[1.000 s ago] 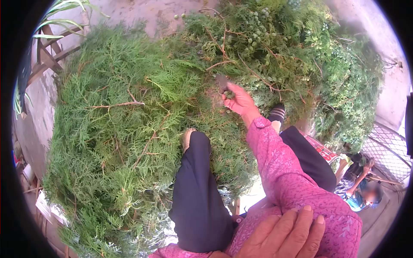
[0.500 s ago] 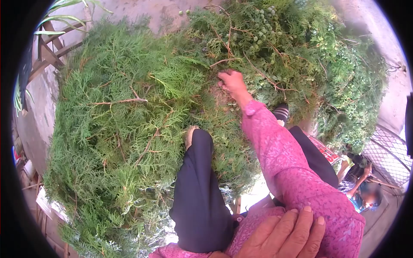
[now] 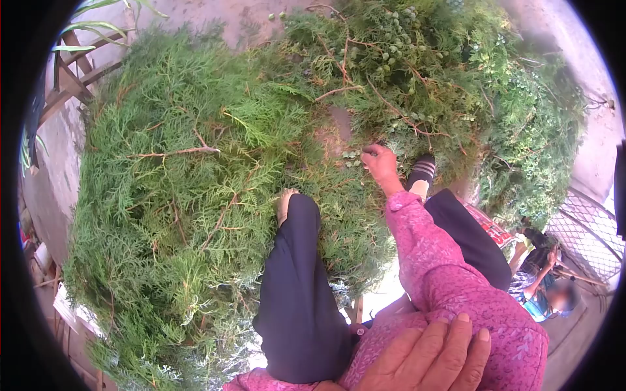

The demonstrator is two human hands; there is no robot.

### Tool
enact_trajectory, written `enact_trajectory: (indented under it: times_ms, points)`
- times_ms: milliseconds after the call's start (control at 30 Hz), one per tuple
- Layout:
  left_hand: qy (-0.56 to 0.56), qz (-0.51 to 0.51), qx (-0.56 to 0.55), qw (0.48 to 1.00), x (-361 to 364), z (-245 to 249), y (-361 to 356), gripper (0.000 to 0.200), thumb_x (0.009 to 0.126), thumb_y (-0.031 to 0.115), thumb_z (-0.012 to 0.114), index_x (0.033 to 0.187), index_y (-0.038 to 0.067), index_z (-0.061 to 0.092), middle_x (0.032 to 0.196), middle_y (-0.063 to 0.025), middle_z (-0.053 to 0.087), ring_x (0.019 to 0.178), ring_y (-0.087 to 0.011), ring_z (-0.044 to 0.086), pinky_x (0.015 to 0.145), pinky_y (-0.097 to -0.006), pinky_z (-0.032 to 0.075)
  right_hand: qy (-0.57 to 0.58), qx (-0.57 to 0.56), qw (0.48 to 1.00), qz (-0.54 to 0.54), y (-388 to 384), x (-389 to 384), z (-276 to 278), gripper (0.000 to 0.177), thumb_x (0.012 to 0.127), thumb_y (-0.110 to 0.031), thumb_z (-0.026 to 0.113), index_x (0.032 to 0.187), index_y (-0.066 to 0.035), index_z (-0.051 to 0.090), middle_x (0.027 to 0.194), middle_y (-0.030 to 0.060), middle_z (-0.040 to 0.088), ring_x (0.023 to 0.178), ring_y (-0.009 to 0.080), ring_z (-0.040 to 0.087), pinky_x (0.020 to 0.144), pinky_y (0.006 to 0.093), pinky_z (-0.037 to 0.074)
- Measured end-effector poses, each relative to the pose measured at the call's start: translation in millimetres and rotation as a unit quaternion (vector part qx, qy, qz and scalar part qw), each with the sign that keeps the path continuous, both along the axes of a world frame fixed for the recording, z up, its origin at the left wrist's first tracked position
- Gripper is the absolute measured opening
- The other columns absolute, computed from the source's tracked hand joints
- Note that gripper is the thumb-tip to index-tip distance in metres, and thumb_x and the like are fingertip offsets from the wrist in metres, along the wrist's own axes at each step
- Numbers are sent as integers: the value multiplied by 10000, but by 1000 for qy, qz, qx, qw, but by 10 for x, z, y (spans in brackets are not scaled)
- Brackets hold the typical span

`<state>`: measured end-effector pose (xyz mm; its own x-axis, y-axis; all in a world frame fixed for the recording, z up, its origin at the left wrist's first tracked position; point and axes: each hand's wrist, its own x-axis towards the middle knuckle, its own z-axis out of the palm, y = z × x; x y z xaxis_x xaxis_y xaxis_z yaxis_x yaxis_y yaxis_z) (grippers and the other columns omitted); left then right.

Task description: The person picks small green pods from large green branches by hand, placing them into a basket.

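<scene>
My right hand (image 3: pixel 381 164) is closed, thumb and fingers drawn together, just over the green evergreen sprigs (image 3: pixel 339 195) between my feet. Whatever it may pinch is too small to make out. Beside it is a bare brownish patch (image 3: pixel 331 140). Flat across my right sleeve (image 3: pixel 450 293) lies my left hand (image 3: pixel 424 358), fingers stretched out and holding nothing. A broad heap of feathery, arborvitae-like branches (image 3: pixel 169 189) spreads to the left. Farther off, near the top, branches bear clusters of small green cones (image 3: pixel 394 49).
My dark-trousered legs (image 3: pixel 300 293) reach into the greenery, with a striped sock (image 3: pixel 422 171) at the right foot. A red-and-white sack (image 3: pixel 489 228) lies right. Another person (image 3: pixel 541 293) sits at the lower right near wire mesh (image 3: pixel 587 225). Wooden bars (image 3: pixel 75 85) stand at left.
My right hand has moved back toward me and slightly right, away from the bare patch, which now shows more. The left hand has stayed resting on the sleeve.
</scene>
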<state>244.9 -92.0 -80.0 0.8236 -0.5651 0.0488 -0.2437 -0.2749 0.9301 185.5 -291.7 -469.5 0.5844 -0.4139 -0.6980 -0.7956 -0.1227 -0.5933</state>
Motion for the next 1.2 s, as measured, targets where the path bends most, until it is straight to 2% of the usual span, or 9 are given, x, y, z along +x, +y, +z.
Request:
enact_trajectory:
  times_ms: [167,267,400,433,467,700,900,967,1200]
  points:
    - [47,-88,28,995,6,13,16,334,753,149,475,1047,9,550,981,-150,576,838,-218,595,687,-292,504,-113,-259,943,174,151,-49,-69,207,692,-117,657,868,-11,631,795,155,633,684,203,616,650,289,479]
    - [39,-79,27,996,-15,5,-6,333,757,150,472,1049,12,550,979,-148,577,837,-219,596,687,-292,504,-93,-252,944,192,195,3,12,192,692,-106,646,871,-36,630,826,151,624,731,304,599,697,346,473]
    - [45,-85,29,995,-9,9,-10,332,759,153,471,1050,14,551,982,-148,577,841,-220,597,692,-291,505,-84,-216,960,159,136,59,29,210,709,-109,666,889,-19,608,802,140,626,723,228,607,659,307,485]
    - [45,-85,32,995,-7,11,-10,334,761,154,470,1053,14,549,985,-149,577,841,-221,597,694,-291,505,-37,35,998,-23,37,53,20,206,729,-110,658,908,-34,589,814,124,617,720,221,602,631,302,492]
    - [45,-84,34,995,-3,13,-12,335,762,155,469,1055,14,548,988,-150,576,841,-222,598,696,-291,506,14,282,938,-202,-49,51,31,205,748,-110,651,926,-49,570,827,107,608,717,214,597,603,298,499]
    - [12,-13,10,1000,-8,-22,-113,281,743,123,516,995,5,550,942,-155,571,798,-235,580,663,-310,488,-61,489,845,-207,-104,28,425,253,786,-146,630,973,-39,498,853,85,571,669,162,573,479,205,480]
    - [-31,65,-13,997,-9,-50,-185,230,721,89,565,931,-4,556,887,-160,567,752,-247,560,626,-329,469,11,182,983,-20,114,279,100,205,758,-105,643,943,-18,631,835,96,620,655,161,589,577,265,506]
    - [-30,71,-14,997,-19,-83,-180,231,720,89,566,931,-5,556,886,-160,567,749,-247,560,627,-328,468,-147,-138,950,238,210,151,144,264,714,-39,643,977,-29,624,816,112,618,722,220,586,664,288,474]
    - [11,-21,23,999,40,2,-83,271,741,117,517,987,11,557,928,-150,578,794,-233,584,661,-311,489,-132,-184,957,182,461,-9,85,269,715,-102,645,980,-63,625,935,114,560,841,265,562,738,315,456]
